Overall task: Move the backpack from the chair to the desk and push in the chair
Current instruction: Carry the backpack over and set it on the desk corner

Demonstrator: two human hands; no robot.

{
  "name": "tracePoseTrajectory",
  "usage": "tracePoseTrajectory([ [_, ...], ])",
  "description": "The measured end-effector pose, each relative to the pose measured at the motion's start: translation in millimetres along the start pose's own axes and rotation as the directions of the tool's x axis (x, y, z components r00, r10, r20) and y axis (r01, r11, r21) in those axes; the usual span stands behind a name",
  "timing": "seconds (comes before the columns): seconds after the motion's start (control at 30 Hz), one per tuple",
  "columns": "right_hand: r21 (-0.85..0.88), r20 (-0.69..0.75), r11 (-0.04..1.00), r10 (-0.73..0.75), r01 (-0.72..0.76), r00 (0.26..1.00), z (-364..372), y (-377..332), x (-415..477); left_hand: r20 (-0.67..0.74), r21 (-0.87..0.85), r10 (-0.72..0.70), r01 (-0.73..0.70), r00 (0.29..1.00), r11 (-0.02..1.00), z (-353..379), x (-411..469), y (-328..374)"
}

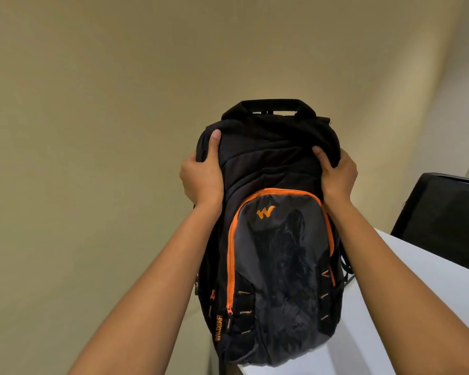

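Head view: left hand (201, 174) and right hand (337, 173) clasp backpack (268, 239) overhanging desk (390, 320) edge.

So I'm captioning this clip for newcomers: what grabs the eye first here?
A black and grey backpack with orange zip trim fills the centre, upright, gripped near its top by the left hand and right hand. Its base meets the white desk at lower right, by a black monitor.
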State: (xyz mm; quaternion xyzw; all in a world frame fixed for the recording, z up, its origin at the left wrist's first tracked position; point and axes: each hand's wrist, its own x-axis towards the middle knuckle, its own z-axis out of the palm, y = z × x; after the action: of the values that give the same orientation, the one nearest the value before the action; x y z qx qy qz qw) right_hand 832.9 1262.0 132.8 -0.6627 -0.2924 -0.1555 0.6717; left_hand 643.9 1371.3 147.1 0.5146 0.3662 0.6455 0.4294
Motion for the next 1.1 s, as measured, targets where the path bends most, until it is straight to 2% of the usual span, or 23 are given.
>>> tracePoseTrajectory([
  [0.23,-0.005,0.094,0.997,0.074,-0.074,0.993,24,36,27,-0.018,0.032,-0.056,0.057,0.998,0.998,30,7,-37],
  [0.4,-0.03,0.181,0.988,0.154,-0.151,0.971,31,77,26,0.028,0.101,-0.066,0.063,0.997,0.993,41,1,-76],
  [0.53,-0.058,0.302,0.972,0.233,-0.226,0.924,31,100,31,0.085,0.154,-0.044,0.03,0.995,0.988,45,-3,-100],
  [0.73,-0.146,0.422,0.945,0.326,-0.292,0.846,24,136,24,0.093,0.354,0.011,-0.043,0.996,0.934,29,-25,-147],
  [0.9,-0.134,0.419,0.947,0.321,-0.292,0.85,36,143,24,0.062,0.326,0.06,-0.077,0.996,0.942,38,-23,-149],
  [1.1,-0.062,0.318,0.957,0.287,-0.282,0.903,59,128,45,-0.014,0.276,0.121,-0.113,0.993,0.955,51,-5,-132],
])
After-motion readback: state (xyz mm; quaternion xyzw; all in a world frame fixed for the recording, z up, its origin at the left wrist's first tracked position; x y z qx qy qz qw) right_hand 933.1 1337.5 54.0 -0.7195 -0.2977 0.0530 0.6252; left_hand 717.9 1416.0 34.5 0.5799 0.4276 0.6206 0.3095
